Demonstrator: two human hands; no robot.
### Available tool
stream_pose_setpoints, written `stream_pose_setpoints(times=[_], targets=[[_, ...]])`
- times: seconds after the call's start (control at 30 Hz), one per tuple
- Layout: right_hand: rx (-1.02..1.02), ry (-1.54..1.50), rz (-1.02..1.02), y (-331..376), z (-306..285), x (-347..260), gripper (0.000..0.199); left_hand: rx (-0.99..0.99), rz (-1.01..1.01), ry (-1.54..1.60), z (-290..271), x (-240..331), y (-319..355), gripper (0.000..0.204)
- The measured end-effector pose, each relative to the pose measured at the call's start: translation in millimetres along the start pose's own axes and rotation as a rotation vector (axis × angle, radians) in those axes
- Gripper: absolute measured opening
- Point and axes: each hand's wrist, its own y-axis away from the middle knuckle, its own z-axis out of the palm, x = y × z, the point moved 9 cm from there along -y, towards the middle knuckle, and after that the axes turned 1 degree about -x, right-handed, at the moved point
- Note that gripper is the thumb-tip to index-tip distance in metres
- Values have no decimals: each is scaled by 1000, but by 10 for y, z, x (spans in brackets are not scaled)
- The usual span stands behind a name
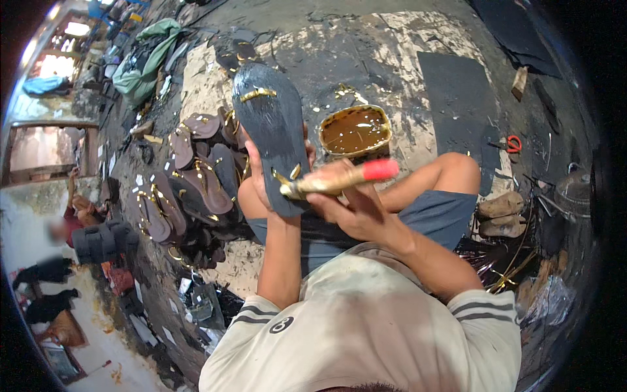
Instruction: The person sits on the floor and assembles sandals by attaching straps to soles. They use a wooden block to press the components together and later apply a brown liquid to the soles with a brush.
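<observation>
A dark sandal sole [269, 124] is held up in front of me, its wide end away from me. Gold strap ends show on its face, and the far end glistens wet. My left hand [258, 179] is closed around it from beneath; most of its fingers are hidden behind the sole. My right hand [353, 212] grips a brush [336, 181] with a red-tipped handle. Its bristle end touches the near part of the sole, beside a gold strap end. Just beyond my right hand stands an open container [322, 138] of brown, glue-like liquid.
Many brown sandals with gold straps [196, 176] are heaped at left. Red-handled scissors [513, 144] lie at right near a dark sheet [450, 98]. Foot-shaped blocks [501, 215] sit beside my knee. A green sack [140, 65] and another person [72, 222] are at far left.
</observation>
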Motion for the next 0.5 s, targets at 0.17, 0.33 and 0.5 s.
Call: stream_pose_setpoints(times=[0.17,0.33,0.5], targets=[[-127,203,-172,-87,-38,-260,37,-59,1,-88,-172,-19,-281,64],[-22,429,-277,-783,-204,188,24,-16,-73,206,5,-464,-164,53],[-120,289,-226,-326,-24,176,27,-235,-191,106,-154,-287,-390,66]])
